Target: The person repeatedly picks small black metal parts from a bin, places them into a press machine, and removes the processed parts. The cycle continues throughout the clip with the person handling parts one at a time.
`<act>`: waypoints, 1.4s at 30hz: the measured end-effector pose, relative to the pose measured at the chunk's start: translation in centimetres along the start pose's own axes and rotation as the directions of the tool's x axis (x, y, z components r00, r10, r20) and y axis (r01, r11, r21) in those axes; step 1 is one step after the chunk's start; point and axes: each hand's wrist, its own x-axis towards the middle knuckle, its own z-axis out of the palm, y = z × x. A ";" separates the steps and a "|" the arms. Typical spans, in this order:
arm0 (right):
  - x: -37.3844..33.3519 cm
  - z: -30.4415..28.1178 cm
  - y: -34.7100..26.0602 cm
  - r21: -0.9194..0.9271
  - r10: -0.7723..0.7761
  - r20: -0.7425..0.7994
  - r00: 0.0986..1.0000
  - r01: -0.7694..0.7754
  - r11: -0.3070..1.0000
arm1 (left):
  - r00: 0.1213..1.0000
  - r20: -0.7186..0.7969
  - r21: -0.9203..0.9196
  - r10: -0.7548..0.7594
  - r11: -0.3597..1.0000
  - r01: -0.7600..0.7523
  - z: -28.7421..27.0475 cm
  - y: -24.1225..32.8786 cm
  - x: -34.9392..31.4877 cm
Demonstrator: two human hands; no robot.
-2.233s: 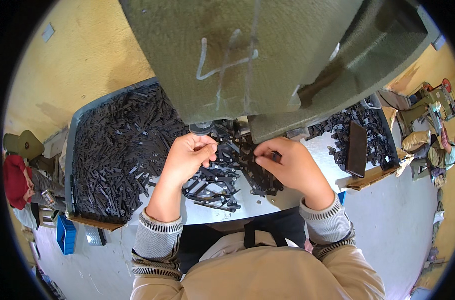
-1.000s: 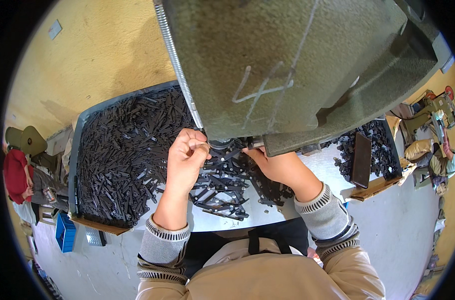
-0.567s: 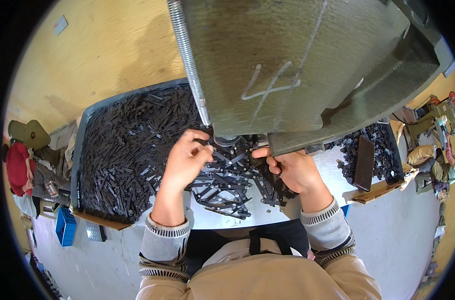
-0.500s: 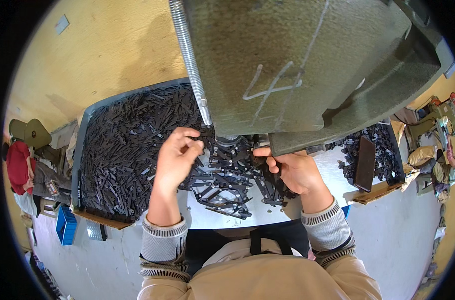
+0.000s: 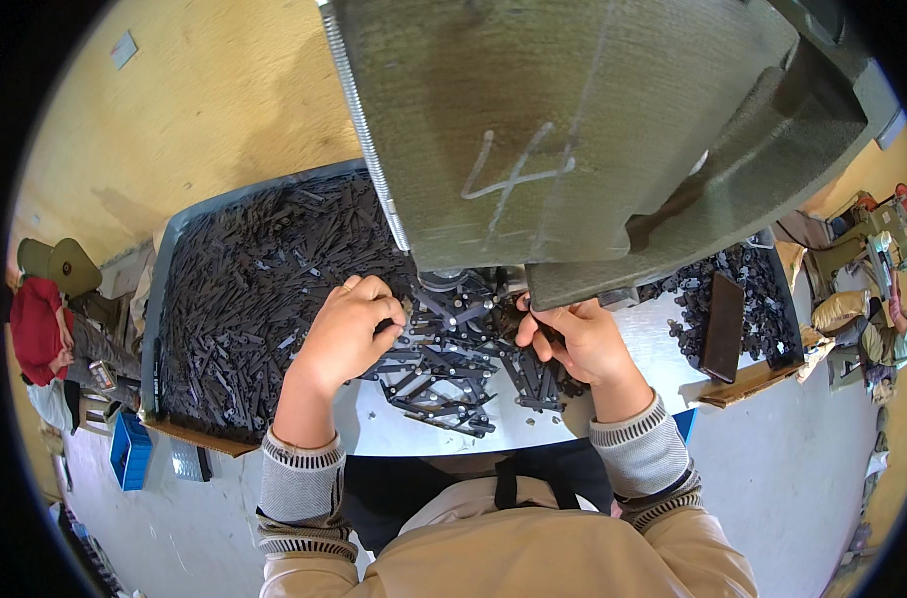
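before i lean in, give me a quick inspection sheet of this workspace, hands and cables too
Surface: pale metal table, partly covered by dark parts
Parts: black strips heaped in the left tray; joined-looking strips in front of the machine; small black pieces piled at right
Machine: dark green head overhangs the middle, with a ribbed metal rod along its left edge
Clutter: dark phone-like slab on the right pile
Left hand: curled beside the strips; contents hidden
Right hand: fingers bent by the machine's lower edge; grip unclear
Cables: nothing clearly seen
Surroundings: yellow wall; blue crate on the floor; people seated left and right
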 end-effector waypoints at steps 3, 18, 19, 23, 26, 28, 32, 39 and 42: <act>0.1 -0.2 0.2 -0.031 0.030 0.028 0.999 -0.029 0.999 | 0.993 -0.118 0.014 0.001 1.000 0.001 0.3 0.5 0.4; -0.8 1.7 1.1 -0.772 -0.410 0.166 0.897 0.377 0.512 | 0.949 -0.105 -0.670 -0.297 0.727 0.153 4.1 5.1 2.4; -0.9 2.1 1.0 -0.791 -0.479 0.220 0.850 0.443 0.423 | 0.955 -0.041 -0.589 -0.294 0.779 0.215 4.2 5.1 2.3; -2.2 2.4 -0.1 -0.774 -0.201 0.239 0.950 0.312 0.552 | 0.979 -0.040 -0.549 -0.200 0.823 0.145 4.0 5.1 1.3; -2.6 2.1 -0.7 -0.702 -0.042 0.271 0.962 0.227 0.675 | 0.936 0.145 -0.783 -0.321 0.541 0.307 3.0 4.5 1.0; -2.3 2.0 -0.7 -0.535 -0.106 0.171 0.980 0.183 0.825 | 0.901 0.151 -0.858 -0.406 0.399 0.324 2.4 4.2 1.1; -1.4 1.6 -0.9 -0.442 -0.137 -0.062 0.989 0.095 0.892 | 0.894 0.165 -0.923 -0.416 0.254 0.288 2.9 4.2 2.3; -0.6 1.4 -0.6 -0.216 -0.012 -0.048 0.999 0.001 0.976 | 0.864 0.185 -0.938 -0.469 0.179 0.298 4.1 4.6 2.5; -0.5 1.7 -0.2 -0.307 -0.038 -0.011 0.999 0.032 0.951 | 0.876 0.186 -0.928 -0.445 0.215 0.306 4.4 4.3 2.5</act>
